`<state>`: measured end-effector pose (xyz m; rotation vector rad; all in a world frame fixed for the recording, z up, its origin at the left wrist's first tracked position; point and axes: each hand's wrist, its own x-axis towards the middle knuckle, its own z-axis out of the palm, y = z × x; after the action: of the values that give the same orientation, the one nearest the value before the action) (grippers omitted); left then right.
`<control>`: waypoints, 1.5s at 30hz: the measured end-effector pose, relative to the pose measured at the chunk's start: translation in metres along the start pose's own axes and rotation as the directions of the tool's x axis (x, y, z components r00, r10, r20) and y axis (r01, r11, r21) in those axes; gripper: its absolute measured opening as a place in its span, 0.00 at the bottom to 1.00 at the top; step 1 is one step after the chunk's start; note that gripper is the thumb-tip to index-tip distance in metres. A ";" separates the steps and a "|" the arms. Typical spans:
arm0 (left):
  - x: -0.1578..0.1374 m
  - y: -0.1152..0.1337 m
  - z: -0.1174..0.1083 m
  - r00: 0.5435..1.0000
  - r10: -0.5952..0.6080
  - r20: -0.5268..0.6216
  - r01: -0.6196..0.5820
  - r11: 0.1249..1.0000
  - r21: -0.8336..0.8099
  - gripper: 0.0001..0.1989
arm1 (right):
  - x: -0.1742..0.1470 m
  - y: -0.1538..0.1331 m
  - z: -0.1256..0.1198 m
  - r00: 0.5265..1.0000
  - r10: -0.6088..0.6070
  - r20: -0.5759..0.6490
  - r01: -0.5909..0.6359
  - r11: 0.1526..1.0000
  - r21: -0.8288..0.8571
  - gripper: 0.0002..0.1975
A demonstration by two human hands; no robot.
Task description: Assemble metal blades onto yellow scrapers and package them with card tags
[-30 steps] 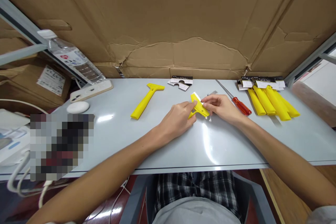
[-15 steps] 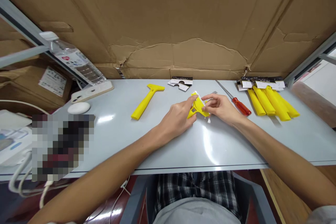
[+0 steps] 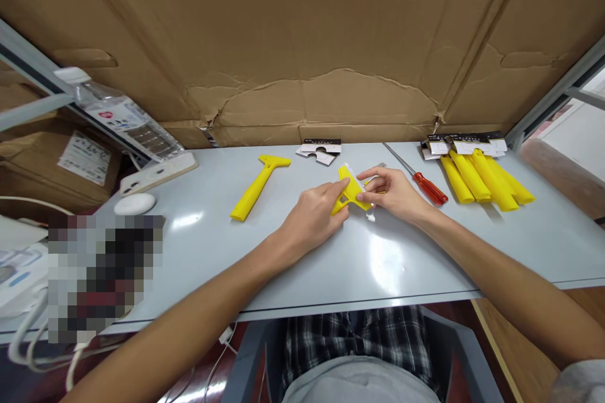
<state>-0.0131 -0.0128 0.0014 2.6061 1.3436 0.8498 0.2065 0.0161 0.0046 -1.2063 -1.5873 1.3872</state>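
From my remote seat I have the yellow scraper (image 3: 352, 191) between both hands, in front of the person, above the grey tabletop (image 3: 302, 283); I can't tell whether it touches the surface. The left hand (image 3: 316, 215) pinches it near the neck, thumb on top. The right hand (image 3: 396, 194) curls its thumb and fingertips against the head's far edge (whether they truly pinch there, I can't tell). I judge it light and stiff, probably plastic, a little slick. I'd trust a grip on the neck or handle, and keep fingertips off the pale edge, which may be sharp. A second yellow scraper (image 3: 255, 192) lies to the left; a red-handled screwdriver (image 3: 429, 189) lies beyond the right hand.
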 end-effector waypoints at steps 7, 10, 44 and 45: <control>-0.001 -0.001 0.002 1.000 0.004 0.015 -0.004 1.000 0.010 0.22 | 0.001 0.000 -0.002 1.000 0.017 0.019 -0.017 1.000 0.005 0.29; -0.001 -0.001 0.002 1.000 0.000 0.003 0.000 1.000 0.010 0.21 | 0.002 0.001 -0.003 1.000 0.012 0.025 -0.012 1.000 -0.003 0.30; -0.004 0.000 0.002 1.000 0.026 -0.002 -0.025 0.996 0.086 0.26 | -0.002 -0.004 0.005 0.999 0.004 -0.040 -0.005 1.000 -0.023 0.24; -0.004 0.000 0.002 1.000 0.028 0.001 -0.028 0.995 0.092 0.26 | -0.002 -0.005 0.005 0.999 0.006 -0.047 -0.008 1.000 -0.029 0.24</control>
<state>-0.0139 -0.0160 -0.0018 2.6998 1.3813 0.8104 0.2016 0.0127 0.0083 -1.2537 -1.5773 1.3351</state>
